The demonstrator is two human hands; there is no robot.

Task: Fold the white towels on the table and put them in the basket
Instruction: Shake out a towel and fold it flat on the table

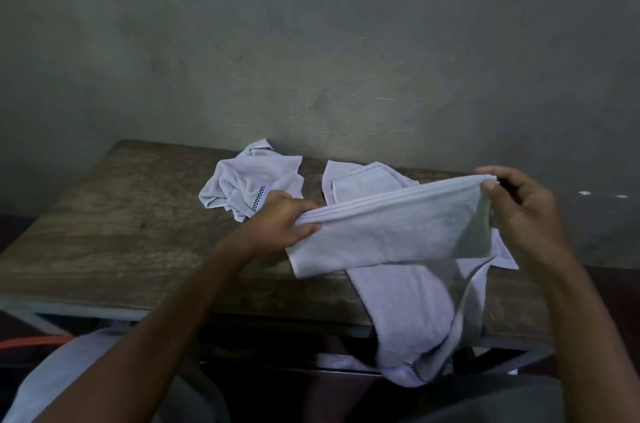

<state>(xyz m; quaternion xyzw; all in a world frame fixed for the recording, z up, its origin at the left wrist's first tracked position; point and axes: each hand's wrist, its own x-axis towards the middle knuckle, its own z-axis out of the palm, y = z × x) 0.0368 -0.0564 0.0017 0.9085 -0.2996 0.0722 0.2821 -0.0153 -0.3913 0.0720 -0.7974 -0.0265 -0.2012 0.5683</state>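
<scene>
Left hand [277, 225] and right hand [519, 211] each pinch one end of the doubled upper edge of the held towel [398, 232], raised above the bench [121, 232]. The towel's lower part trails over the near bench edge. Risk: the hanging weight may drag the layers askew or snag on that edge. A flat towel [360, 180] and a crumpled towel [249, 180] lie behind. No basket is identifiable.

Worn wooden table [121, 242] is set against a grey wall [311, 42]. A crumpled towel [249, 182] is noted at the far middle, and a flatter towel [363, 180] just to its right, apart. A long towel [408, 301] is draped over the near right edge, its end hanging below.
</scene>
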